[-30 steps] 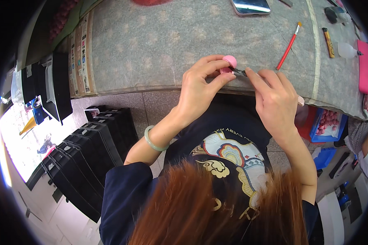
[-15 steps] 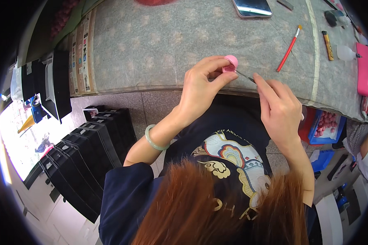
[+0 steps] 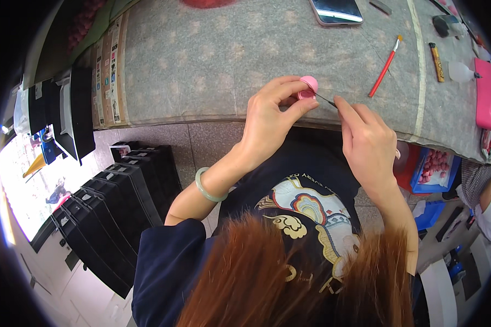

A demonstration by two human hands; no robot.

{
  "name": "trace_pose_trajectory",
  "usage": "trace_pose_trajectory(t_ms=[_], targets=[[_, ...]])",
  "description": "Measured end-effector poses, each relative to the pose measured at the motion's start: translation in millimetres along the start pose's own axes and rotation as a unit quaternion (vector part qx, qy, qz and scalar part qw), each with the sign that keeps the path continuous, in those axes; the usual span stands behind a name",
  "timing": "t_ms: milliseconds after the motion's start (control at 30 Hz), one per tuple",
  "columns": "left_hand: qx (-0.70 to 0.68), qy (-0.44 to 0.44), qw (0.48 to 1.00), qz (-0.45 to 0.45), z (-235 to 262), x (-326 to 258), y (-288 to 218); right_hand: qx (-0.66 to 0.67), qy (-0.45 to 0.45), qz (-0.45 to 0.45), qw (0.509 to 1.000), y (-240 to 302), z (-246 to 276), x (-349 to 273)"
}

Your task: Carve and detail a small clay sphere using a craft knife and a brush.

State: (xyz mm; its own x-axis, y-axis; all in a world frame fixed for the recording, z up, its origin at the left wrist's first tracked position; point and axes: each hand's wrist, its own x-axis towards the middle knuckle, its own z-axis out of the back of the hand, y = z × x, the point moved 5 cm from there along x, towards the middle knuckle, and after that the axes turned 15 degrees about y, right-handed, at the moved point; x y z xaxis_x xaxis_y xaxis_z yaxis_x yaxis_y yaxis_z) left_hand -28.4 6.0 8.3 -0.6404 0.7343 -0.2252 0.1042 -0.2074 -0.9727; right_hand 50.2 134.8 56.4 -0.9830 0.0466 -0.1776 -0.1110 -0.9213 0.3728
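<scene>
Your left hand (image 3: 270, 117) is pinching a pink piece (image 3: 309, 83) above the table (image 3: 202, 65); your right hand (image 3: 368, 141) is gripping a thin dark tool (image 3: 325, 100), its long axis pointing forward-left toward the piece.

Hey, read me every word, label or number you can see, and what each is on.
Dark shirt: pale lettering above the embroidery, which I won't copy out; more below, partly hidden by hair.
Yellow tube: dark markings, too small to read.
Printed strip at the table's left: too small to read.
Pink piece: no lettering visible.
</scene>
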Motion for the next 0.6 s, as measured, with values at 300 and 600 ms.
trace_pose_trajectory(t_ms=[300, 600], targets=[[0.016, 0.018, 1.0, -0.02, 1.1, -4.0, 3.7, 0.144, 0.087, 0.003, 0.986, -14.1, 5.4, 9.8], [-0.009, 0.03, 0.999, -0.037, 3.7, -4.4, 3.3, 0.244, 0.129, -0.022, 0.961, -18.0, 3.9, 1.0]])
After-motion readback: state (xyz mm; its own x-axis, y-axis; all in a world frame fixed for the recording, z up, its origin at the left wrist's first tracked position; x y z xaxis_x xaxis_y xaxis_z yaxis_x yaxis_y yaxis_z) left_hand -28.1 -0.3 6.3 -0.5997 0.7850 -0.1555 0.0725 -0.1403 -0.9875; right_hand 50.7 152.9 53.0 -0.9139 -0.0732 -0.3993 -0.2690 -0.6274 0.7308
